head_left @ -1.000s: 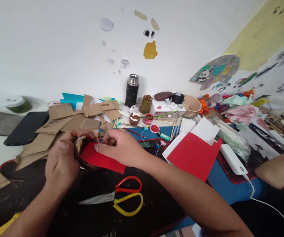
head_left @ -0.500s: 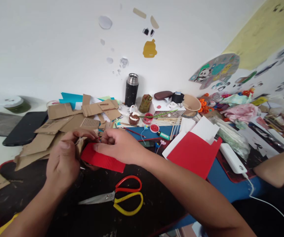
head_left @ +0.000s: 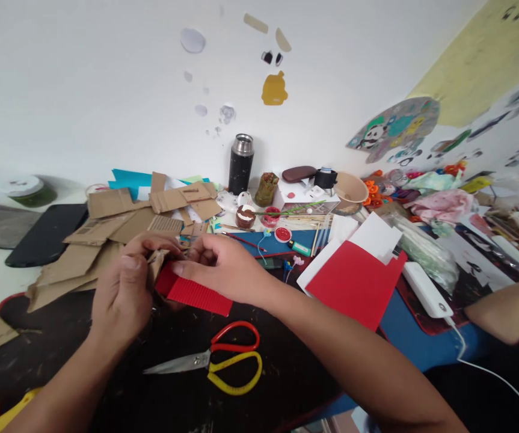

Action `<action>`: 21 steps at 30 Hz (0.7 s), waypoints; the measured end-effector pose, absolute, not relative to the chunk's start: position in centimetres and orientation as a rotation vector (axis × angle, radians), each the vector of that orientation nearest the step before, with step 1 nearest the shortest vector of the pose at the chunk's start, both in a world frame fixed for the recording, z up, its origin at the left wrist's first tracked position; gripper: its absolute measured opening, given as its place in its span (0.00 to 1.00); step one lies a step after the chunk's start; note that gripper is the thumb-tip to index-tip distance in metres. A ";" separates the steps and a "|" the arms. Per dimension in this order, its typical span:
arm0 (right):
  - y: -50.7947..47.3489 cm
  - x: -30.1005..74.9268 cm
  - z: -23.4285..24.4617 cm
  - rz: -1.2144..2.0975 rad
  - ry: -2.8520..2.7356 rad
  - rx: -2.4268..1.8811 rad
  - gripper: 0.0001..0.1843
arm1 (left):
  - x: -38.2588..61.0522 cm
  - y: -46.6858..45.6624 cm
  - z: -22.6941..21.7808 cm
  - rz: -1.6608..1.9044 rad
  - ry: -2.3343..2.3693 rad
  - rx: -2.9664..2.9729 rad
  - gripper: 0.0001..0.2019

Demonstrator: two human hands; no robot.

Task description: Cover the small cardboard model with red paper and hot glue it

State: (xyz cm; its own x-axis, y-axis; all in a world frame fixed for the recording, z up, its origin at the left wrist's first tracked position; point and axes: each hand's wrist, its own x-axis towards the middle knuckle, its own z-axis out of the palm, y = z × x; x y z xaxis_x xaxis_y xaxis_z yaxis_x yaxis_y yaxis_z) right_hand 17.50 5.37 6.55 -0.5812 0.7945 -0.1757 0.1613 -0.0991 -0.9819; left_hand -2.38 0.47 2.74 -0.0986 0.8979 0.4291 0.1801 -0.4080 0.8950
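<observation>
Red ribbed strip [head_left: 202,296] is in the R hand [head_left: 223,267]: thumb pressed on its top face, other fingers curled behind, so grip's closed on it; fingertips underneath are hidden. Strip's free end pokes out below the R thumb, twd the person; its other end is by a crumpled brown pc [head_left: 156,264], joined or just touching, can't tell. L hand [head_left: 124,285] is closed too, brown pc btwn thumb & fingers, just L of R grip. Scissors [head_left: 202,359] w/ red & yellow handles lie nearer the person than the grip, blades together, on dark mat [head_left: 295,373]. Cardboard pile [head_left: 90,240] sits beyond & L of the L hand. Red sheet [head_left: 353,282] is R of the grip, well apart, overlapping white paper [head_left: 379,237]. Beyond the grip: red paint pot [head_left: 282,234], then upright black flask [head_left: 241,168]. Far R: another person's arm [head_left: 507,307], near white corded device [head_left: 426,290].
</observation>
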 end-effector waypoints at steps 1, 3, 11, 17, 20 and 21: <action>5.4 17.6 6.6 1.720 -1.698 -1.058 0.27 | -2.4 0.5 2.7 1.553 1.199 1.582 0.27; 5.3 17.7 6.6 1.717 -1.686 -1.079 0.29 | -2.5 0.5 2.7 1.541 1.216 1.587 0.28; 5.4 17.5 5.7 1.827 -1.593 -1.065 0.31 | -2.4 0.6 3.0 1.591 1.213 1.605 0.30; 5.4 17.4 5.3 1.916 -1.502 -1.024 0.33 | -2.3 0.5 2.9 1.601 1.212 1.602 0.29; 5.3 17.2 5.0 1.959 -1.451 -0.994 0.34 | -2.6 0.4 2.5 1.595 1.235 1.590 0.28; 5.2 17.2 4.9 1.968 -1.435 -0.984 0.34 | -2.7 0.4 2.2 1.591 1.255 1.578 0.28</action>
State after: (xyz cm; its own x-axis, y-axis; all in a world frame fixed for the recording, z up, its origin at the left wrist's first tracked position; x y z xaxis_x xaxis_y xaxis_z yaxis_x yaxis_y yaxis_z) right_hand 17.20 5.19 4.88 -0.6078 0.7518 -0.2555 0.0134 -0.3120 -0.9500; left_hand -2.67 0.37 2.23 -0.1450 0.8886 0.4352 0.2163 -0.4007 0.8903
